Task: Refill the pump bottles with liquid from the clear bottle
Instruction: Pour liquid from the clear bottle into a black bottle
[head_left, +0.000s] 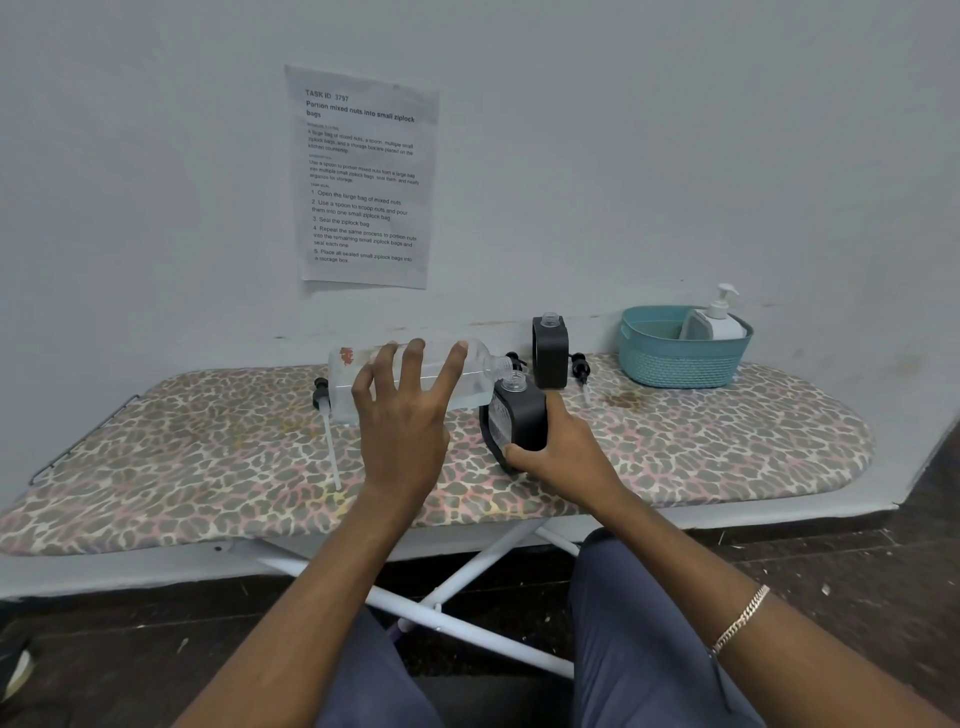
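My left hand (405, 410) grips the clear bottle (467, 371), held almost level above the board with its open neck pointing right, over the mouth of a black pump bottle (522, 421). That black bottle is tilted left, has no pump on it, and is held at its lower right by my right hand (561, 452). A second black pump bottle (550, 353) stands upright behind it, also uncapped. Three loose pump heads lie on the board: one with a long white tube (324, 410) at the left, one (514, 359) behind the clear bottle's neck, one (581, 369) right of the upright bottle.
Everything sits on an ironing board with a leopard-print cover (208, 457) against a white wall. A teal basket (680, 358) at the back right holds a white pump bottle (719, 317). A printed sheet (363, 176) is taped to the wall. The board's white legs (467, 577) cross below.
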